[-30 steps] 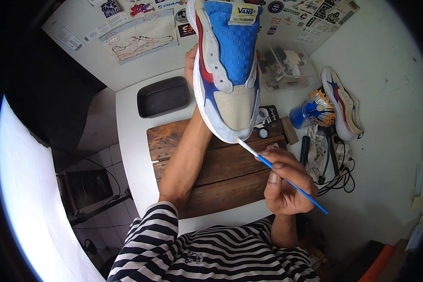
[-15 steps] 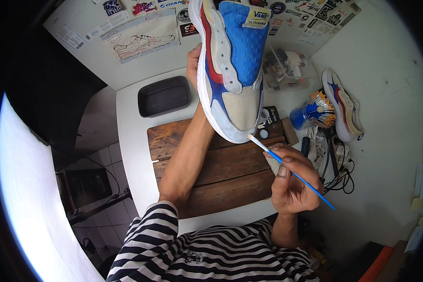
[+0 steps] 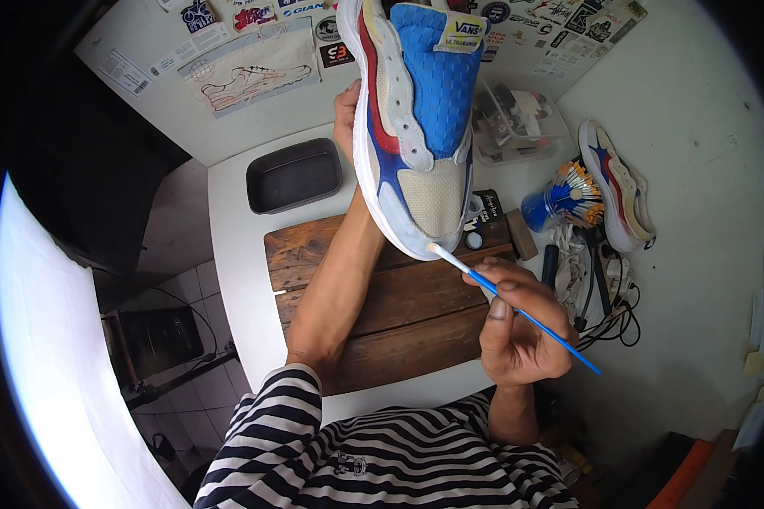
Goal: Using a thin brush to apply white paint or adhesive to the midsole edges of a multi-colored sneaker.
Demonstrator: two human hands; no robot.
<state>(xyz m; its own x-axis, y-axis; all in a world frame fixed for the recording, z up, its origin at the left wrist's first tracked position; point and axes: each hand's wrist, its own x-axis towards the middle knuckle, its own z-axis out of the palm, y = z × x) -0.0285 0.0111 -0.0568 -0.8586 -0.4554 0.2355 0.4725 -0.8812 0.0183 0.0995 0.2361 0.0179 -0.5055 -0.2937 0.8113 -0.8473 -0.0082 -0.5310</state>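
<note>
A sneaker (image 3: 434, 93) with a blue woven tongue, red and blue side panels and a cream mesh toe hangs over the table, toe toward me. My left hand (image 3: 345, 114) holds it from behind; most of those fingers are hidden by the shoe. Between the thumb and fingers of my right hand (image 3: 526, 327) is a thin paintbrush (image 3: 530, 319) with a blue handle and white ferrule. Its bristles touch the pale toe edge, just below the mesh. No laces show in the shoe's eyelets.
Beneath the shoe lies a dark wooden board (image 3: 416, 318). A black tray (image 3: 294, 176) sits behind it at left. Toward the right are a clear plastic box (image 3: 518, 127), a blue jar of brushes (image 3: 560, 204), a second sneaker (image 3: 615, 187) and tangled cables (image 3: 620, 327).
The brush tip has slid left along the toe edge, and my right hand has moved slightly left with it. The sneaker stays held up in nearly the same position.
</note>
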